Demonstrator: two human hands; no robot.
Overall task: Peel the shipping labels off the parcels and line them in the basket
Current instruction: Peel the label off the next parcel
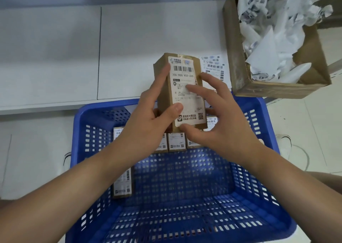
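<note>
Gripping the parcel (180, 92) up off the basket, the left hand (148, 117) has it clamped, thumb on the front face near the label's lower edge, fingers along the far side. Its long axis runs away from the person, shipping label (185, 91) facing up and fully stuck down. The right hand (218, 113) hovers spread and loose, fingertips on the label, thumb under the near corner; that's the nearer hand for starting the peel, I'd say. Below both hands sits the blue basket (268, 131), with a row of parcels (176, 142) just under the wrists. Beyond the right hand: loose labels (214, 65) on the table, and a cardboard box (238, 57) of crumpled backing.
</note>
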